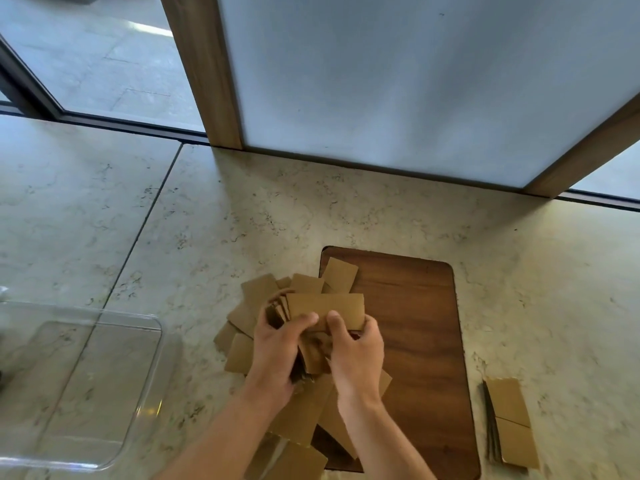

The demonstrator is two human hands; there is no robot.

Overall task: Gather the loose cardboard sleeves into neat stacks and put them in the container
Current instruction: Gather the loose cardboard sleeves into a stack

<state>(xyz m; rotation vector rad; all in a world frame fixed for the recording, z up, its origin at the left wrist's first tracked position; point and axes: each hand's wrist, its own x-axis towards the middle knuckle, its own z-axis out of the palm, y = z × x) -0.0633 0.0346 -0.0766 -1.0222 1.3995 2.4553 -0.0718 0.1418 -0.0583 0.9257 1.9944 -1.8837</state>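
A bundle of brown cardboard sleeves (325,308) is held upright between both hands above a loose pile of sleeves (258,296) on the marble floor. My left hand (277,348) grips the bundle's left side with the thumb across its front. My right hand (358,351) grips the right side, thumb also on the front. More loose sleeves (298,424) lie under my forearms. A neat stack of sleeves (509,420) lies on the floor at the right. The clear plastic container (152,327) sits at the left with nothing visible in it.
A dark wooden board (415,306) lies under the right part of the pile. Behind it stands a frosted panel with a wooden frame (204,71). A dark floor track (131,124) runs along the back left.
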